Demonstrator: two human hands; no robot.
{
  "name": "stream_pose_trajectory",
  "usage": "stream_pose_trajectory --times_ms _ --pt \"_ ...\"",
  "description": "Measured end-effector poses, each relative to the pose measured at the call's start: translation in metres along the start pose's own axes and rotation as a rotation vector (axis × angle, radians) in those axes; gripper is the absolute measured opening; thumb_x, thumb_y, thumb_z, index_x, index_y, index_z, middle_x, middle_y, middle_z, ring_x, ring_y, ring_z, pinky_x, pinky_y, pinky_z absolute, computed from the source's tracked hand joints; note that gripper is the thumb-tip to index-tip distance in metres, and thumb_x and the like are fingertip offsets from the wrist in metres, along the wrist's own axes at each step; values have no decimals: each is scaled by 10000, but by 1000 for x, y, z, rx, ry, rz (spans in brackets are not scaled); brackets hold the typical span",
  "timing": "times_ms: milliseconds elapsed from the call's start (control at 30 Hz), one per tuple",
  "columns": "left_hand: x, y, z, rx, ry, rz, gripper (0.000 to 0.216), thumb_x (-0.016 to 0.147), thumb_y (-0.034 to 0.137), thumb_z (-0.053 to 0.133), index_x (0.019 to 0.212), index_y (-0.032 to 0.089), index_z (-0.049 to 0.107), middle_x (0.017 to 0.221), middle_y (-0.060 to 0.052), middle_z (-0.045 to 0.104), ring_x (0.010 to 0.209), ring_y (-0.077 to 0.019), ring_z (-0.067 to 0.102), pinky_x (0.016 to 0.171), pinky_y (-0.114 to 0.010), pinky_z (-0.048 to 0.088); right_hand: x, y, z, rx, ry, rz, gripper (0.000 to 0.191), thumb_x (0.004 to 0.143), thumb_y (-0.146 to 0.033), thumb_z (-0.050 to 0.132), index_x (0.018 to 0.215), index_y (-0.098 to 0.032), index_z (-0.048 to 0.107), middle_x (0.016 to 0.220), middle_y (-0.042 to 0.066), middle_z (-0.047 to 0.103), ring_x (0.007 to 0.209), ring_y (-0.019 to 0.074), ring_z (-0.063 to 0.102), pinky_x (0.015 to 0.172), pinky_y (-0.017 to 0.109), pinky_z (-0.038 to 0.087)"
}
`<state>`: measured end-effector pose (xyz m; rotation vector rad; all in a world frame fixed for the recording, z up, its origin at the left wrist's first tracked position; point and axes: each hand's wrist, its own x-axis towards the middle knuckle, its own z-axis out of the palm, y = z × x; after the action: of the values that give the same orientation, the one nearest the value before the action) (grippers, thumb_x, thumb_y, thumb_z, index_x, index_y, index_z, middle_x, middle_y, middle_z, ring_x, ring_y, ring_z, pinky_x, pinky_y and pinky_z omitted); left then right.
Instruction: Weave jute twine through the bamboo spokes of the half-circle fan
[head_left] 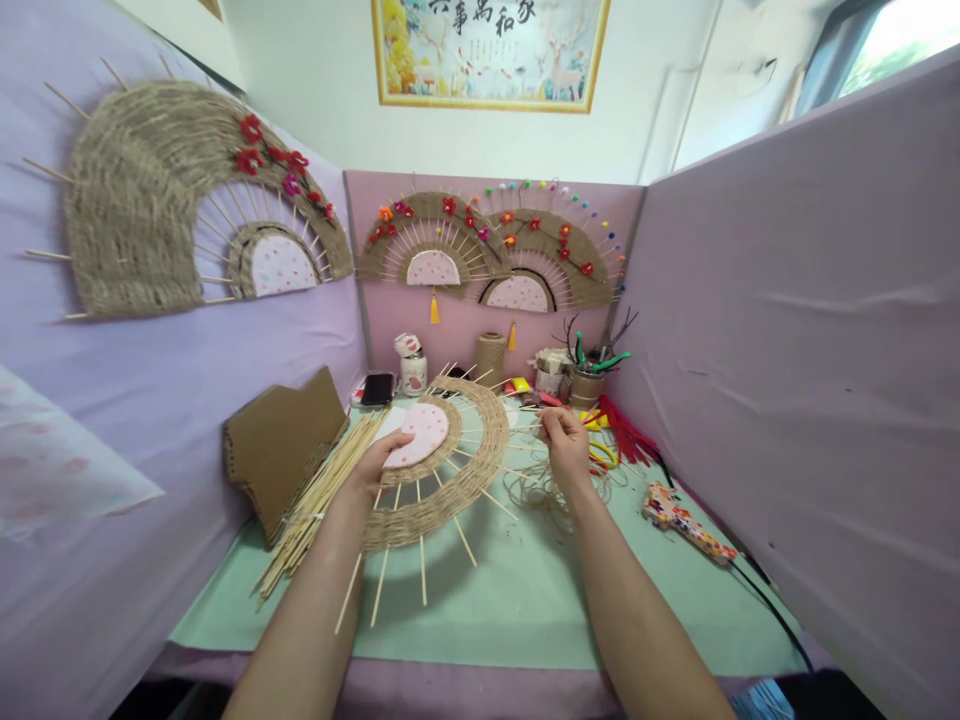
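My left hand (376, 462) holds a half-woven fan (457, 470) at its pink flowered core, tilted up off the green mat (525, 590). The fan has thin wooden ribs radiating out and a band of jute twine woven across them. My right hand (564, 440) pinches the jute twine (536, 490) at the fan's right edge, by the rib tips. The loose twine lies in a tangle on the mat under that hand.
A bundle of wooden sticks (322, 500) and a cardboard piece (281, 445) lie at left. A patterned glue gun (686, 520), red pipe cleaners (630, 435), a twine spool (490, 357), a phone (378, 388) and cups of tools stand at the back. Finished fans hang on the purple walls.
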<state>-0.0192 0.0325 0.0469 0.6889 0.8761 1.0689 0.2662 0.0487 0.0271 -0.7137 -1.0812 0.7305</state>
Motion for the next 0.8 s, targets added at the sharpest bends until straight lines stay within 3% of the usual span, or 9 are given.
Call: stream_pose_trajectory --times_ms 200,367,800 --pt "-1 -1 0 -5 -61 58 497 806 69 410 1298 1 432 738 -112 723 594 -194 682 538 -242 526 -2 4 5 124 -132 202 247 702 -419 665 715 -178 611 534 -44 420 472 73 323 444 217 208" --pt "-2 -3 2 38 -86 113 553 759 58 466 1311 40 435 841 -108 728 656 -199 690 550 -233 526 -8 11 12 83 -195 232 272 718 -434 651 674 -172 595 527 -45 418 471 67 322 450 212 217" --pt "-7 2 3 54 -35 82 511 759 41 456 1269 32 481 771 -94 725 541 -168 659 510 -223 513 -6 -1 12 230 -113 342 277 632 -411 715 695 -179 579 499 -60 418 412 47 317 392 190 229"
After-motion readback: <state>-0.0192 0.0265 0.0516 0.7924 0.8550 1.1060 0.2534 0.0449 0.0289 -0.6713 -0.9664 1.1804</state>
